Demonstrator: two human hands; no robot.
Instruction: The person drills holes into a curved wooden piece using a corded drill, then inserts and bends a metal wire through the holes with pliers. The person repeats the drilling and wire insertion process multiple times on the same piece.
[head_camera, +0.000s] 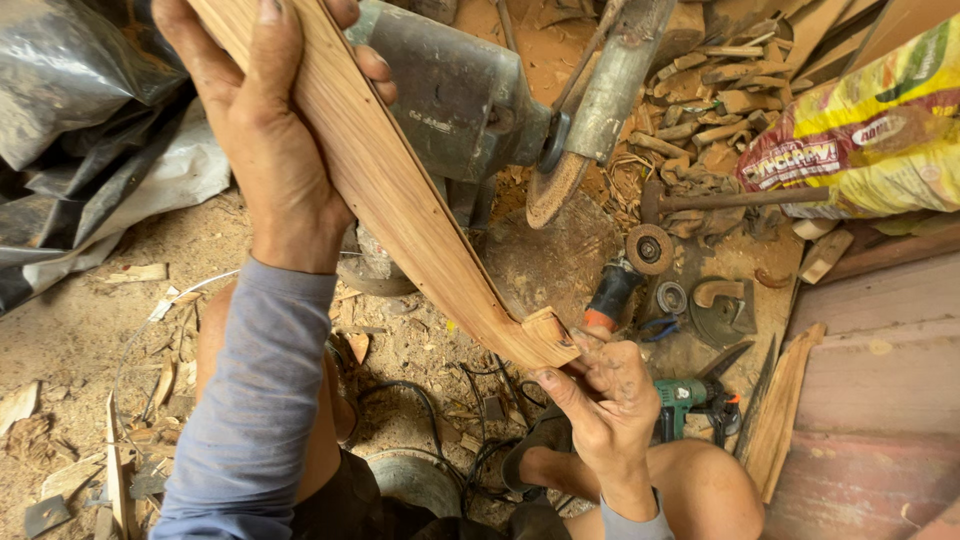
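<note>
Sawdust everywhere, basically. Floor (80, 330) is packed dirt covered in shavings, wood chips and little offcuts, with black cables (440, 420) snaking through it near the person's knees. Crumpled black and grey plastic sheeting (90, 110) is heaped at the top left. A yellow and red printed sack (870, 130) lies at the top right, with a pile of short wood scraps (700, 100) beside it. A bench grinder (460, 95) sits dead centre at the top, its worn disc (555, 185) hanging just right of the motor body. Below that there's a hammer (730, 200), a loose sanding disc (649, 248), an orange-collared tool (610, 295) and a green power drill (690, 395), all lying on the ground. Reddish planks (880, 380) run along the right edge.

Now the workpiece: a long curved wooden strip (400, 190), pale with reddish grain, runs diagonally from top left down to the middle, ending in a small notched block. Left hand (265, 150) is wrapped around the upper part, thumb on the flat face, fingers curled behind. Right hand (600, 385) is down at the lower end, fingertips pinching the block from underneath. So the strip is held up off the floor between both hands, passing just in front of the grinder.
</note>
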